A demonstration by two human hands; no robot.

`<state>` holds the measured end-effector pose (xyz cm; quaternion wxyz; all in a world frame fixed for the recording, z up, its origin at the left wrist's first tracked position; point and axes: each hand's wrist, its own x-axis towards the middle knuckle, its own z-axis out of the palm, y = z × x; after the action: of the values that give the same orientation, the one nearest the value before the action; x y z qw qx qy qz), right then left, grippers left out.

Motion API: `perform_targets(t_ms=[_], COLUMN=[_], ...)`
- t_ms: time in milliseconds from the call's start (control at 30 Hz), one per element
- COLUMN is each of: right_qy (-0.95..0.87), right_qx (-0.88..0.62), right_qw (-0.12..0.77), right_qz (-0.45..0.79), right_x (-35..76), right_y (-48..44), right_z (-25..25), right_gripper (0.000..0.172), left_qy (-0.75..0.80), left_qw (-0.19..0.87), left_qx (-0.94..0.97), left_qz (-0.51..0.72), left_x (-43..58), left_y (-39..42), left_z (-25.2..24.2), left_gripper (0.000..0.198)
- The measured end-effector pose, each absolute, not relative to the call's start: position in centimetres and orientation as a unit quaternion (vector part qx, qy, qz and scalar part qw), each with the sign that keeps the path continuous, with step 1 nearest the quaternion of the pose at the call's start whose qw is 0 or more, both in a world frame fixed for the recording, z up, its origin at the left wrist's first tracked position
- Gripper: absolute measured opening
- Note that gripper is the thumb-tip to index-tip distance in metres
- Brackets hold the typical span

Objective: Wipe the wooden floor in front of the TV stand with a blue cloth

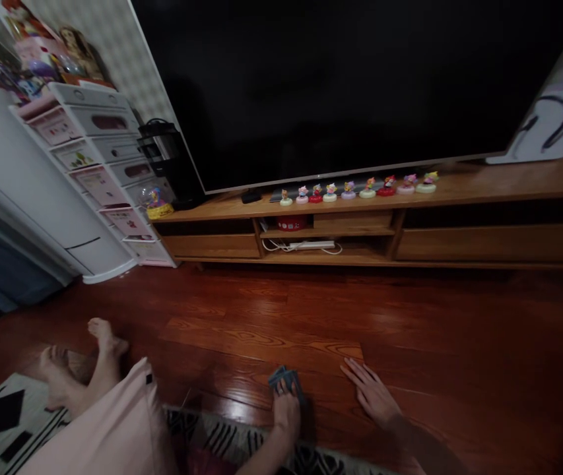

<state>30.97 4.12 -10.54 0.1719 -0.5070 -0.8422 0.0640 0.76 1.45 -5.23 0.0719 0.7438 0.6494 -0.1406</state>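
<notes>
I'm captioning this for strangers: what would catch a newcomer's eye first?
Probably the huge dark television across the top, then nine colourful figurines lined up before it on the wooden TV stand. Below, the left grip is on a blue-grey cloth against glossy reddish floorboards.

The room is dim, darkest at far right. Pale glare streaks the near floor [235,410] left of the left hand [287,410]. Edges stretch outward; the far-left dolls [80,54] look soft, possibly blurred.
</notes>
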Motion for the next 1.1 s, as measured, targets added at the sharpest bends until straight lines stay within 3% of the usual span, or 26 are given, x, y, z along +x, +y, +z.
perform_targets(t_ms=[200,367,533,667,867,1100], right_qy=[-0.841,-0.840,-0.841,-0.839,-0.843,-0.842], right_qx=[-0.508,-0.509,-0.509,-0.510,-0.506,-0.509], right_qw=[0.175,0.170,0.165,0.172,0.165,0.156], right_qz=[0.069,0.076,0.076,0.075,0.078,0.081], right_x=[30.9,30.9,31.1,31.2,31.0,30.8], right_y=[4.0,4.1,4.1,4.1,4.0,3.8], right_z=[-10.4,-10.1,-10.4,-10.7,-10.1,-9.6], right_gripper=[0.073,0.073,0.072,0.070,0.070,0.074], left_qy=[0.594,0.594,0.630,0.640,0.606,0.619], left_qw=[0.096,0.053,0.075,0.061,0.128,0.084], left_qx=[0.783,0.800,0.769,0.759,0.771,0.777], left_qz=[-0.159,-0.065,-0.074,-0.103,-0.153,-0.079], left_x=[2.5,0.7,-1.3,-0.3,3.4,2.6], left_y=[-1.4,2.8,5.6,3.1,-1.7,1.4], left_z=[-8.0,-4.9,-3.1,-5.4,-8.5,-4.2], left_gripper=[0.053,0.065,0.064,0.062,0.056,0.070])
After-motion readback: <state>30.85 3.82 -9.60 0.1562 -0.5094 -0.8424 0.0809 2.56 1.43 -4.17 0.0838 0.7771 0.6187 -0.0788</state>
